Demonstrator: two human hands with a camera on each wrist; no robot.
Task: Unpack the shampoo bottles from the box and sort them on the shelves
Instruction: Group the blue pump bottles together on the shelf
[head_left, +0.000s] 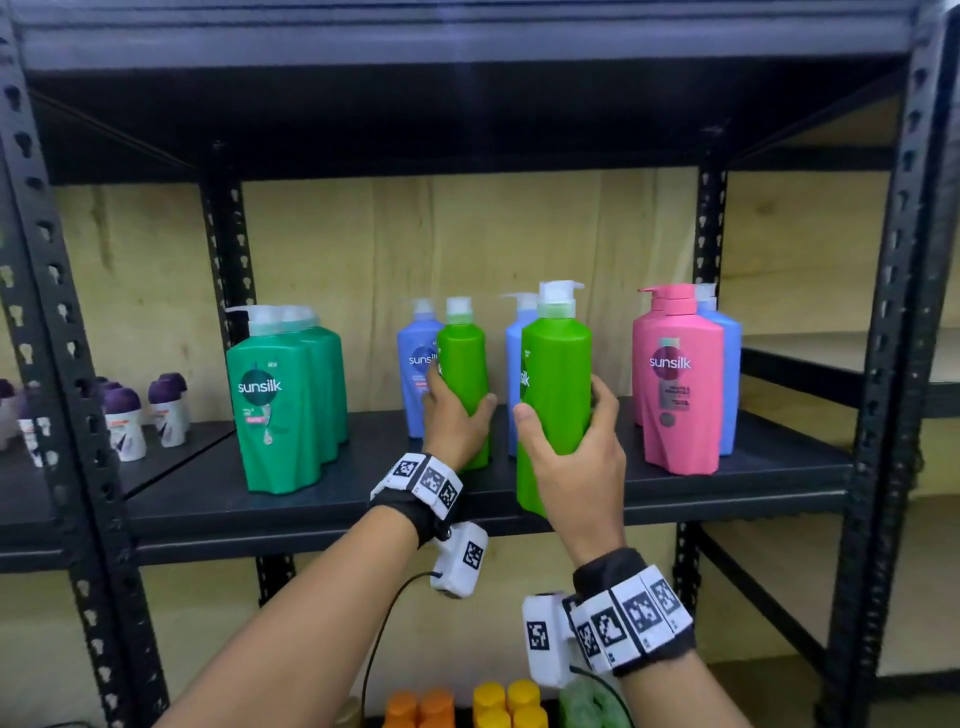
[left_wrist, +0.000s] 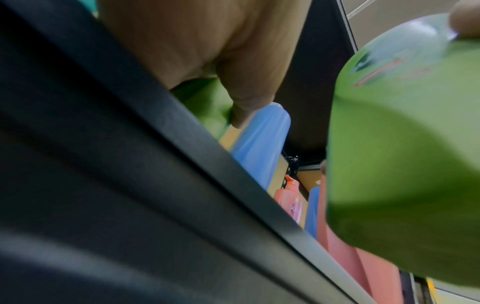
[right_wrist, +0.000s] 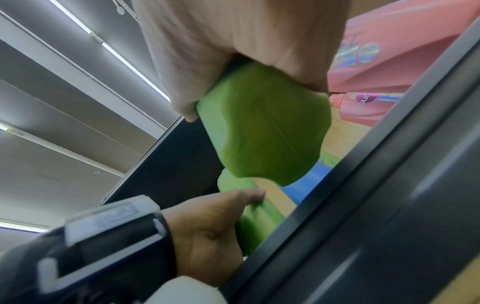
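Left hand: centre of the head view, grip clamped round the lower body of a lime-green Sunsilk pump bottle; the bottle stands upright on the shelf.
Right hand: lower centre-right, grip clamped round a second lime-green pump bottle, upright, its base at the shelf's front edge; whether it touches the shelf cannot be told.
Blue bottles: two, just behind the lime-green pair.
Dark green Sunsilk bottles: a cluster, left-centre of the shelf.
Pink Sunsilk bottle: right-centre, a blue bottle just behind it.
Purple-capped roll-on bottles: far left, neighbouring shelf.
Orange and yellow caps: bottom centre, below the shelf.
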